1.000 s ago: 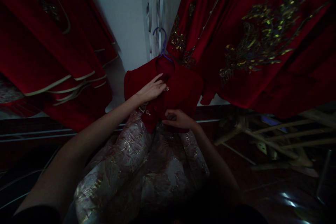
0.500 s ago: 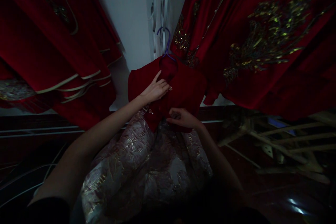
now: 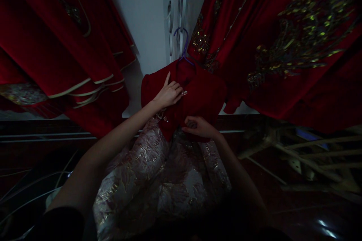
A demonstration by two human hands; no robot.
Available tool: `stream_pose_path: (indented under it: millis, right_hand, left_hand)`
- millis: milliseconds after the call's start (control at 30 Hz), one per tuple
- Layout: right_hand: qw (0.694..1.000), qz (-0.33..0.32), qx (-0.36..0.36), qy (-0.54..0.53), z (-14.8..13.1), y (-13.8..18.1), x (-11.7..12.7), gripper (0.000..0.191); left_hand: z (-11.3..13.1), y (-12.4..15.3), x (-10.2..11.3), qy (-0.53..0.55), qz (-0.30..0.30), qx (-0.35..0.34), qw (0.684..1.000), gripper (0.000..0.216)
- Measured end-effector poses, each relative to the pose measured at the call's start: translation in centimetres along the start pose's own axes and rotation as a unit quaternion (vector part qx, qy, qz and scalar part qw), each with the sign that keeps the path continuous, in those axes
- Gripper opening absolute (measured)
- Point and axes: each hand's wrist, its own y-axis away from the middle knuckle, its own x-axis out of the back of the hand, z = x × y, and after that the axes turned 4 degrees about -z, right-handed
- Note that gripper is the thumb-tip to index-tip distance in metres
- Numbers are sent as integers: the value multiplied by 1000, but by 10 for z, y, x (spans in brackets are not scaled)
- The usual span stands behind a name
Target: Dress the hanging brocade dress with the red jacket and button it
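Note:
A short red jacket (image 3: 207,90) hangs on a purple hanger (image 3: 186,43) in front of me. My left hand (image 3: 169,93) lies over its front, one finger pointing up and the others bent together at the front edge, beside a beaded ornament (image 3: 184,93). Another beaded ornament (image 3: 165,119) shows below that wrist. Lower down, my right hand (image 3: 199,126) is closed, thumb and fingers curled by the jacket's lower front edge. What its fingertips hold, if anything, is too dark to see. Beneath the jacket spreads a shiny, pale patterned brocade garment (image 3: 132,169).
Red garments with pale piping (image 3: 70,45) hang at left, and a red garment with gold sequins (image 3: 283,64) at right. White metal scrollwork (image 3: 171,15) runs down the pale wall. A wooden slatted frame (image 3: 308,154) stands low at right. Dark, thin-lined objects (image 3: 36,192) lie at lower left.
The whole view has shifted slightly, so things sit a little further right. Both hands stay at nearly the same places on the jacket, the left one uncovering more of the upper beaded ornament.

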Motion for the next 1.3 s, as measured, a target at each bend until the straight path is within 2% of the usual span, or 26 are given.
stream_pose_path:
  millis: [233, 400, 633, 967, 1300]
  right_hand:
    - [1000, -19, 0, 3, 1, -1, -1, 31]
    - [1000, -14, -1, 7, 2, -2, -2, 32]
    - [1000, -6, 0, 6, 0, -1, -3, 30]
    - [1000, 3, 8, 11, 0, 0, -1, 31]
    - [1000, 14, 7, 7, 0, -2, -1, 33]
  left_hand:
    - [-1, -8, 7, 79, -33, 4, 996, 19]
    - [-3, -19, 15, 104, -56, -27, 993, 17]
    - [-3, -26, 19, 57, -82, -75, 992, 17]
    - [-3, -25, 7, 13, -72, -79, 994, 16]
    - [0, -25, 9, -34, -66, -102, 992, 20]
